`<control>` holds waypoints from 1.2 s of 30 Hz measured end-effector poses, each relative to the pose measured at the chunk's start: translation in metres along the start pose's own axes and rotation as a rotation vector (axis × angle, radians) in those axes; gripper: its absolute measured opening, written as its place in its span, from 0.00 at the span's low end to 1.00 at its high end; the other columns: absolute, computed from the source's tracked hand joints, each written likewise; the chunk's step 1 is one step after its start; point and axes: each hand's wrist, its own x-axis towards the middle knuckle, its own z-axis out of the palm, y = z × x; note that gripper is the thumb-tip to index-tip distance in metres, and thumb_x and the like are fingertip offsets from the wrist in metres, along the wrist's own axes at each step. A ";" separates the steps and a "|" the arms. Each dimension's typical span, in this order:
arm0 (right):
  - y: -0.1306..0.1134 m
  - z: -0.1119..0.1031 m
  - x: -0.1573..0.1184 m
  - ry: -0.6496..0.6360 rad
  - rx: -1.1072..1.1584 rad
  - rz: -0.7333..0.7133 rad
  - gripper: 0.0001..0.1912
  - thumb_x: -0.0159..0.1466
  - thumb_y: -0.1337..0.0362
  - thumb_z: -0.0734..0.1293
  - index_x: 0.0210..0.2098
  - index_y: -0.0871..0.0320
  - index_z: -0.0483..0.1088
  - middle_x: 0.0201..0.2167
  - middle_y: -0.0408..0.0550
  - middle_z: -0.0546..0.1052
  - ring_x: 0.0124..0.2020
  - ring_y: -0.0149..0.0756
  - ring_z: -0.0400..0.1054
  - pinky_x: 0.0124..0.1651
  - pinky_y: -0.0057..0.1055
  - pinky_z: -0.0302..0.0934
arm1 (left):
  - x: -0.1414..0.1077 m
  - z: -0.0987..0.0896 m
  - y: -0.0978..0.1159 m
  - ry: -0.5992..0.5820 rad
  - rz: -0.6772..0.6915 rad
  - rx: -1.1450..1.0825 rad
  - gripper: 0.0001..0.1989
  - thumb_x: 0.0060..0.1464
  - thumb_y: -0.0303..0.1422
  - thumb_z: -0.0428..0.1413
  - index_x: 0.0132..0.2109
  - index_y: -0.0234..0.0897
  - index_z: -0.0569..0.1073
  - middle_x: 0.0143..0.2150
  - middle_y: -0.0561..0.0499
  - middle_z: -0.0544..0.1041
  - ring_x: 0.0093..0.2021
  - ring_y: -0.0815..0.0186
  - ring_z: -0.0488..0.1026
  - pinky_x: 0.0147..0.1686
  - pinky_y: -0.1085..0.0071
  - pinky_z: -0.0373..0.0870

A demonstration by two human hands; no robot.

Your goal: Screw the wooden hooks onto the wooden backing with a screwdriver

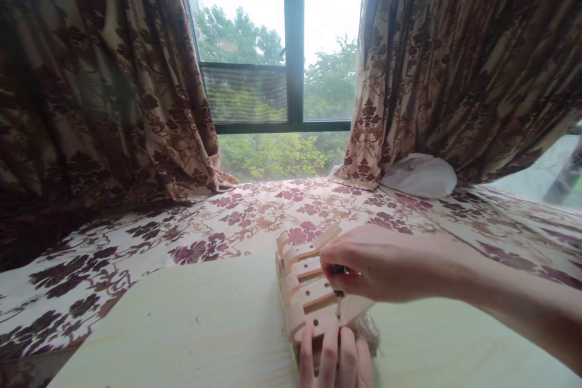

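Note:
A small screwdriver [339,293] is gripped in my right hand [348,260], its handle mostly hidden by the curled fingers. The shaft points down, with its tip at a dark screw or hole in the nearest slat of a pale slatted wooden piece [297,309]. That piece has several curved slats with dark screws or holes along them. At its near end my left hand [334,357] holds it, fingertips pressed on the edge by the lowest slat. My left thumb is out of sight. Crumpled clear plastic [370,333] shows under the right side of the piece.
The piece lies on a light wooden board [204,315]. Beyond it spreads a floral cloth [273,206] up to the window [295,73]. Patterned curtains [150,85] hang at both sides. A white bundle [421,176] rests by the right curtain.

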 end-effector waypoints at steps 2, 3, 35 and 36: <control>-0.002 0.002 0.001 -0.001 -0.018 0.030 0.06 0.60 0.68 0.60 0.30 0.58 0.67 0.25 0.44 0.72 0.26 0.29 0.59 0.27 0.26 0.46 | -0.002 -0.001 0.000 -0.024 -0.006 -0.007 0.08 0.51 0.23 0.52 0.33 0.40 0.72 0.31 0.54 0.74 0.36 0.67 0.71 0.58 0.55 0.55; -0.003 0.004 0.001 0.007 -0.036 0.054 0.06 0.61 0.68 0.59 0.31 0.58 0.67 0.26 0.45 0.73 0.26 0.29 0.60 0.27 0.27 0.46 | -0.003 -0.001 0.000 -0.038 -0.012 -0.015 0.08 0.51 0.23 0.52 0.33 0.40 0.72 0.32 0.54 0.75 0.37 0.67 0.71 0.58 0.54 0.54; -0.005 -0.003 -0.003 -0.015 -0.104 0.035 0.09 0.62 0.68 0.58 0.27 0.58 0.66 0.24 0.44 0.70 0.24 0.28 0.53 0.26 0.27 0.43 | -0.008 -0.014 -0.005 -0.205 0.094 -0.075 0.14 0.52 0.26 0.47 0.42 0.36 0.73 0.40 0.48 0.74 0.46 0.58 0.69 0.59 0.46 0.50; -0.005 0.001 -0.002 0.012 -0.104 0.036 0.10 0.62 0.67 0.58 0.27 0.58 0.66 0.24 0.44 0.70 0.24 0.28 0.52 0.26 0.28 0.43 | -0.007 -0.015 -0.005 -0.213 0.099 -0.075 0.14 0.52 0.27 0.47 0.42 0.35 0.73 0.40 0.47 0.74 0.46 0.58 0.69 0.60 0.46 0.50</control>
